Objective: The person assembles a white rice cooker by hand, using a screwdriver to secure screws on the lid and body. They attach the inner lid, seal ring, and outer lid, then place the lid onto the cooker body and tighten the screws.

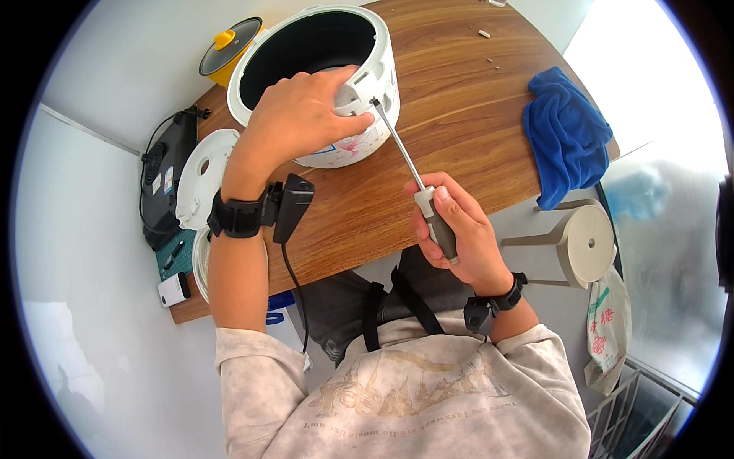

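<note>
A white rice cooker body (336, 157) with a dark hollow inside and a flower print stands at the table's far side. My left hand (302, 111) reaches over its rim, gripping the white raised part at the near right, thumb on the outside. My right hand (468, 229) is wrapped round the grey handle of a screwdriver (399, 145). Its metal shaft slants up to the left, and the tip meets the rim part beside my left thumb. Whether the tip sits in a screw is too small to tell.
Left of the cooker lie a round white cover (200, 172), a black appliance (164, 180) with a cord, and a white box-like item (174, 290). A yellow pot (229, 53) stands behind. At right are a blue cloth (566, 134) and a stool (589, 245). Small bits (484, 34) lie far off.
</note>
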`<action>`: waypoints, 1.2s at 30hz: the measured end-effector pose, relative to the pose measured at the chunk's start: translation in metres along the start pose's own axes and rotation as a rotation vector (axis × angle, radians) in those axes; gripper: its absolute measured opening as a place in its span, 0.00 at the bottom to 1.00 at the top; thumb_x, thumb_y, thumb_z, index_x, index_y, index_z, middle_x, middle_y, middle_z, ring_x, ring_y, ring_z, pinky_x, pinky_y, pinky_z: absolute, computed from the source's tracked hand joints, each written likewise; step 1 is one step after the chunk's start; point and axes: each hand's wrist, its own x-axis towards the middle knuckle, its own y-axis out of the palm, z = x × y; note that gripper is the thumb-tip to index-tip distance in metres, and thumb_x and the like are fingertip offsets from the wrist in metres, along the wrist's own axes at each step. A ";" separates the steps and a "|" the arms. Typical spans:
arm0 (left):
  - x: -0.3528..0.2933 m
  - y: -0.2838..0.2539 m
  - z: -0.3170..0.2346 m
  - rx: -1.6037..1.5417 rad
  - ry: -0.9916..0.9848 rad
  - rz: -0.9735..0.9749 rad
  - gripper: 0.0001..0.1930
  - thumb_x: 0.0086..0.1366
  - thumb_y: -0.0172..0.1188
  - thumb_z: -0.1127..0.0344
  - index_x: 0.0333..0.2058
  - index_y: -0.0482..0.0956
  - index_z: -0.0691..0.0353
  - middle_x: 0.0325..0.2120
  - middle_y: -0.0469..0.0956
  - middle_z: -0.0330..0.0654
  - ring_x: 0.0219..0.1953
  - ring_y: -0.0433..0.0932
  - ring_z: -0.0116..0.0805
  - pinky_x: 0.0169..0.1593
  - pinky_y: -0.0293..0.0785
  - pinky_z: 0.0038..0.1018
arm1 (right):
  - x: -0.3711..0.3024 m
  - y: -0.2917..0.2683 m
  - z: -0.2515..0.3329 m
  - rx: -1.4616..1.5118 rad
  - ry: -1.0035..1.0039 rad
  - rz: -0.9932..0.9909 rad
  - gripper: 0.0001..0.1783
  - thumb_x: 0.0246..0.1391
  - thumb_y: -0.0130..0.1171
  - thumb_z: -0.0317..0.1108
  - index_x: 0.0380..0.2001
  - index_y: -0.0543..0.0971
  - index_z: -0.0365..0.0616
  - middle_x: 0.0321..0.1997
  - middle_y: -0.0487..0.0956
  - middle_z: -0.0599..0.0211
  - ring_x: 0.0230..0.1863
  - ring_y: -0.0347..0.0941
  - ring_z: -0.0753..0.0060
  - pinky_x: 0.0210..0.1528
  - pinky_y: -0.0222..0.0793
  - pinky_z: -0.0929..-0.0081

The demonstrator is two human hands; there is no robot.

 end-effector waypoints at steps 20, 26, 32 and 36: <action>-0.003 -0.003 -0.006 0.059 -0.016 -0.002 0.37 0.58 0.67 0.44 0.61 0.76 0.61 0.35 0.86 0.54 0.38 0.85 0.55 0.44 0.80 0.39 | -0.003 0.018 0.007 -0.192 -0.053 -0.028 0.20 0.78 0.40 0.46 0.57 0.71 0.42 0.29 0.74 0.69 0.18 0.65 0.84 0.17 0.58 0.84; -0.003 0.001 -0.002 0.034 0.034 -0.042 0.38 0.58 0.68 0.44 0.61 0.76 0.62 0.34 0.86 0.55 0.37 0.85 0.55 0.43 0.80 0.39 | -0.009 0.033 0.012 0.084 0.021 -0.007 0.21 0.78 0.40 0.46 0.58 0.69 0.40 0.30 0.74 0.66 0.17 0.67 0.82 0.15 0.61 0.82; -0.002 -0.001 -0.001 -0.009 0.028 -0.023 0.38 0.58 0.68 0.45 0.61 0.76 0.63 0.34 0.86 0.55 0.36 0.85 0.55 0.43 0.80 0.38 | -0.008 0.036 0.015 0.152 0.035 0.022 0.21 0.78 0.41 0.45 0.59 0.70 0.39 0.31 0.76 0.65 0.17 0.70 0.80 0.15 0.63 0.81; -0.001 -0.003 -0.001 -0.011 0.011 -0.001 0.38 0.58 0.68 0.45 0.61 0.76 0.63 0.35 0.86 0.55 0.36 0.85 0.55 0.43 0.80 0.38 | -0.002 0.027 0.014 -0.064 -0.031 0.022 0.20 0.76 0.45 0.41 0.59 0.72 0.37 0.30 0.77 0.66 0.18 0.71 0.81 0.16 0.64 0.82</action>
